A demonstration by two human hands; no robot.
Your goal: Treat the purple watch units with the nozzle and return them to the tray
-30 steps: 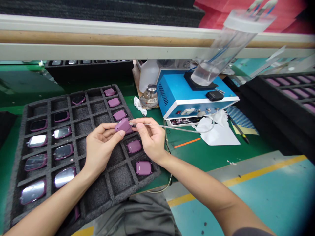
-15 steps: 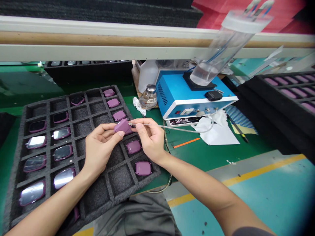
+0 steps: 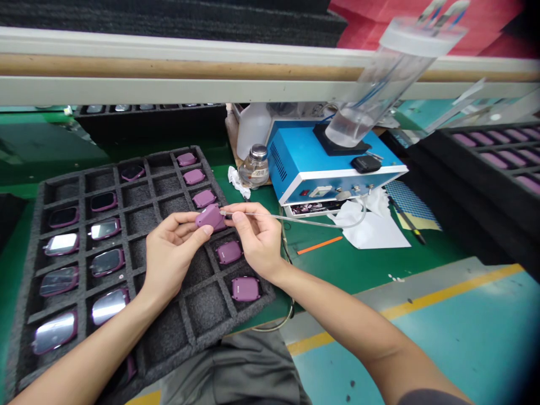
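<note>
Pinched in my left hand (image 3: 172, 244) is a purple smartwatch case (image 3: 210, 217), its back turned up and tilted over the foam tray. My right hand (image 3: 257, 233) grips the end of a clear thin tube (image 3: 291, 218), and the tube's tip meets the right edge of the case. Below lies a dark grey foam tray (image 3: 206, 309) divided into square compartments. Along its right column sit several purple cases, among them one purple watch case (image 3: 246, 288) at the near corner. Watches with glossy screens, such as a screen-up watch (image 3: 56, 332), fill compartments on the left.
A blue control box (image 3: 333, 163) carries a tilted clear cylinder (image 3: 371, 95). Beside it stand a glass bottle with a metal cap (image 3: 255, 166) and a white plastic bottle (image 3: 253, 129). White paper (image 3: 377, 230) and an orange strip (image 3: 319, 245) lie right. A shelf beam (image 3: 189, 87) crosses above.
</note>
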